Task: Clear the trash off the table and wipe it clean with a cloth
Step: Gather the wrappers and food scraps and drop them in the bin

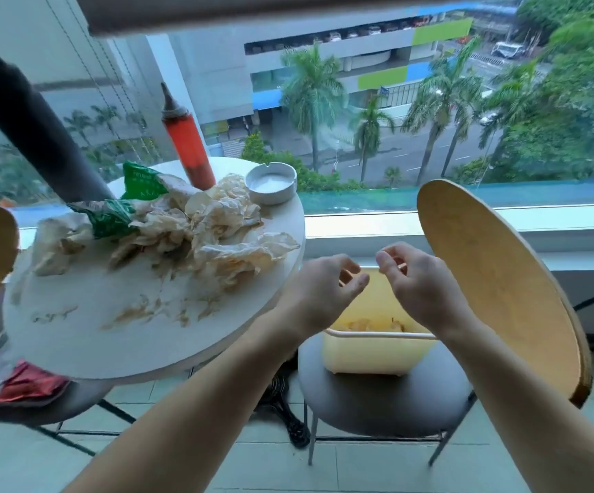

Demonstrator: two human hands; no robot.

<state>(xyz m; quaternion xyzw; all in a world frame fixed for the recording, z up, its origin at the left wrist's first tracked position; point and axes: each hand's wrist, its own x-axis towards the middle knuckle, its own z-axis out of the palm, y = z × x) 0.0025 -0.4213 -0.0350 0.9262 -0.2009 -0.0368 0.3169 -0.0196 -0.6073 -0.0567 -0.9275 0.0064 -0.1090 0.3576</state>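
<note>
A round white table carries a heap of crumpled greasy paper and green wrappers, with brown smears across its near half. To its right a pale yellow bin stands on a chair seat and holds some crumpled paper. Both my hands hover above that bin. My left hand has loosely curled fingers and holds nothing. My right hand is also loosely curled and empty, its fingertips a short way from the left hand's.
A red sauce bottle and a white ashtray stand at the table's far side. The chair has a wooden back on the right. A red packet lies on another chair at lower left. A window runs behind.
</note>
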